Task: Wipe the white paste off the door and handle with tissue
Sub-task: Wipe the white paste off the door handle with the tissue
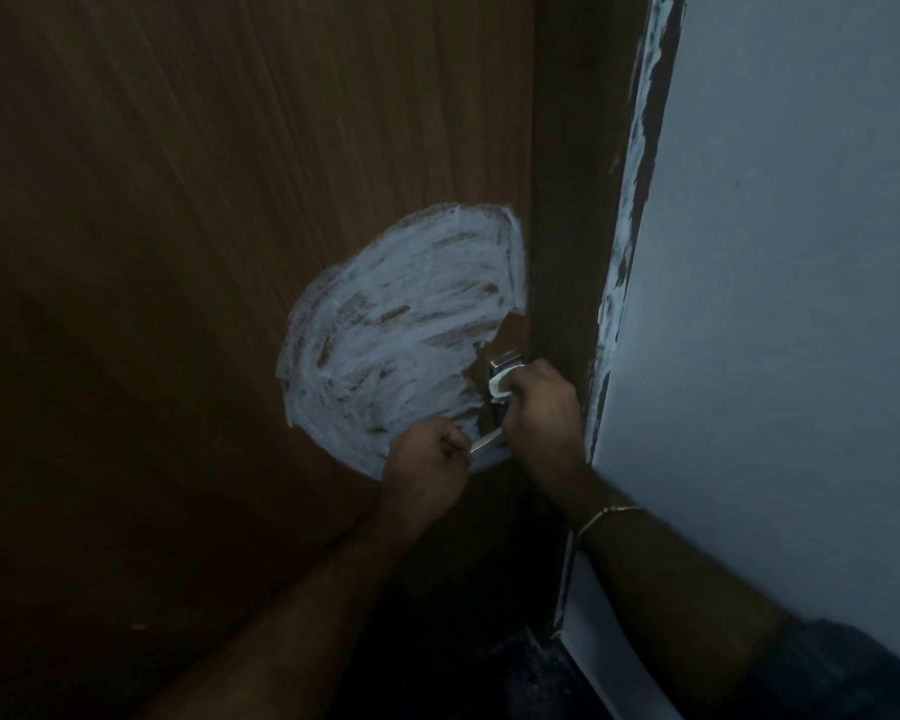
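A large round smear of white paste covers the brown wooden door just left of its edge. The metal lever handle sticks out below the lock plate. My left hand grips the free end of the lever. My right hand holds a small wad of white tissue and presses it against the handle's plate. A patch of door next to the plate shows bare wood.
A dark door frame runs up the right of the door, with flaky white smears along its edge. A pale wall fills the right side. The floor below is dark. A thin bracelet sits on my right wrist.
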Demonstrator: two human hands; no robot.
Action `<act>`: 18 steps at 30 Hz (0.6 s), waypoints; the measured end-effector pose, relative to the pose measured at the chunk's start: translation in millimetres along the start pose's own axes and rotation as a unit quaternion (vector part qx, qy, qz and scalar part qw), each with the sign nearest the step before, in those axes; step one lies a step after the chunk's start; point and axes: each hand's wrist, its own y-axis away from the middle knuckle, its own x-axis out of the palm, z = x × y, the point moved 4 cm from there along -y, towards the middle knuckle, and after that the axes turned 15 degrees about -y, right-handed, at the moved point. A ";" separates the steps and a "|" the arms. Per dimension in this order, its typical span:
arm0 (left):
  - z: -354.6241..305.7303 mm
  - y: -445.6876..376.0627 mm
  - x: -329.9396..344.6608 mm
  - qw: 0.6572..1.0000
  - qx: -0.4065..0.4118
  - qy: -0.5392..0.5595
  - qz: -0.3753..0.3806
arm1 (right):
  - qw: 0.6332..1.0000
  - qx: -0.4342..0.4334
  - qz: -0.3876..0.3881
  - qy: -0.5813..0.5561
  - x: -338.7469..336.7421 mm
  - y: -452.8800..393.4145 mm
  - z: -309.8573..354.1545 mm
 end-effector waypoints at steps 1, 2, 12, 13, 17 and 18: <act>-0.5 -0.2 -1.7 1.000 0.011 -0.008 0.008 | 0.999 0.017 -0.002 -0.037 -1.0 -0.2 0.4; -0.9 -0.4 -4.5 1.000 0.017 -0.011 0.014 | 0.995 0.044 0.007 -0.093 0.4 0.0 1.5; -0.4 7.0 -13.2 0.901 -0.044 0.428 0.053 | 0.768 0.334 0.130 -0.531 4.3 27.5 -7.5; -1.2 6.6 -12.2 0.906 -0.045 0.418 0.050 | 0.774 0.335 0.131 -0.522 1.2 28.0 -5.8; -0.1 3.4 -11.2 0.909 -0.073 0.411 -0.010 | 0.734 0.364 0.077 -0.568 -13.6 27.7 -4.1; -1.0 3.4 -10.9 0.910 -0.070 0.409 -0.008 | 0.713 0.376 0.066 -0.588 -15.5 28.0 -3.8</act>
